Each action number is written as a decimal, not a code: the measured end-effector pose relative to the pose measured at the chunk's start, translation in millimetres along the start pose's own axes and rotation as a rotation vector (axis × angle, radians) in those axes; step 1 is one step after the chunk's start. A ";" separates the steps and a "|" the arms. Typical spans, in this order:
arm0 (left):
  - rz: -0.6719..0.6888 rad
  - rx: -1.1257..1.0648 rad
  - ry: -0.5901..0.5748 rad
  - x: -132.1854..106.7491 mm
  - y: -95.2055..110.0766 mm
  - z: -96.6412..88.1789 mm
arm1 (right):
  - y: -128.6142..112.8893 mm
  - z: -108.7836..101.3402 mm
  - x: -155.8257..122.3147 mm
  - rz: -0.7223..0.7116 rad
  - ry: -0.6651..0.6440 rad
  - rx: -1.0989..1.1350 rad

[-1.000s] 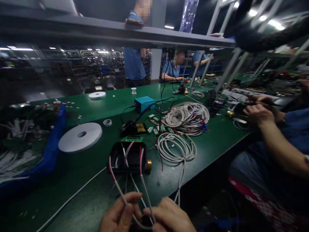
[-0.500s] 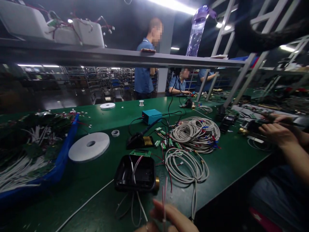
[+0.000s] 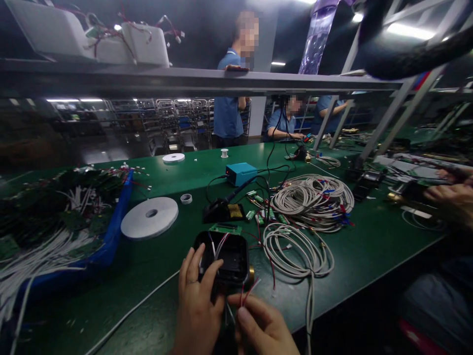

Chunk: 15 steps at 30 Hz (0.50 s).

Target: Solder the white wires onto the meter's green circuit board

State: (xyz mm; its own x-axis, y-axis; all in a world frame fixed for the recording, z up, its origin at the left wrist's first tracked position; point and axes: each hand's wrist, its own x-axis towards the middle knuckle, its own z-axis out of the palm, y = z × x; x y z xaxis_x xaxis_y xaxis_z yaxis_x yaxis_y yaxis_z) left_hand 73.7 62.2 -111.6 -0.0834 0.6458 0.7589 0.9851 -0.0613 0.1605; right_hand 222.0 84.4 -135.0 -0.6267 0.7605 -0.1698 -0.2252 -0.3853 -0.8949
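Left hand gripping black housing, right hand pinching red wires (cable coil beside)

L hand on black housing, R hand pinching red wires, green bench, cable coils.

There were two of the person's own hands: the left hand and the right hand. One black housing lay on the one green bench. Two white discs were there, a big disc and a small disc. Two cable coils showed, a near coil and a far coil. One blue box, one blue bin and one co-worker's hand were seen. Three people stood or sat behind the bench.
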 end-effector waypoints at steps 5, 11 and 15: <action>0.019 -0.257 0.008 -12.6 7.7 -18.4 | -4.4 4.1 -3.3 -0.063 0.049 -0.112; -0.353 -0.803 -0.173 8.1 27.0 -36.2 | -10.8 8.2 -9.7 -0.170 -0.080 -0.323; -0.484 -0.863 -0.204 8.7 27.2 -37.4 | -10.8 10.6 -14.1 -0.171 -0.165 -0.472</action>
State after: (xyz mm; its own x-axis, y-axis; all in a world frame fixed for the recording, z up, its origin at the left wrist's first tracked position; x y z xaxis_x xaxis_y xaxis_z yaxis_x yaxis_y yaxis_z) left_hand 94.1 37.7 -77.1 -0.3383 0.8601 0.3817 0.3999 -0.2358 0.8857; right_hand 225.4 72.3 -118.6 -0.7282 0.6848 0.0283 0.0021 0.0435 -0.9990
